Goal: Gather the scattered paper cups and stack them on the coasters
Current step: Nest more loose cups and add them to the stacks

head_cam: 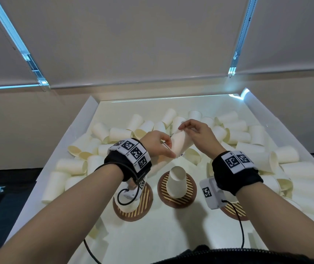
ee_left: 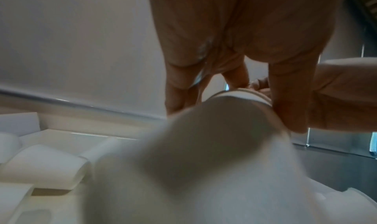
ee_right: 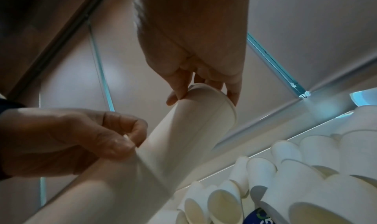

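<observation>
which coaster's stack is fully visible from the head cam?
The middle coaster: its upside-down cup stack shows unobstructed. The left coaster and right coaster sit partly behind the wrist cameras.

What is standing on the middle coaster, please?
One upside-down paper cup stands on the middle coaster. Whether more cups are nested under it is hidden.
</observation>
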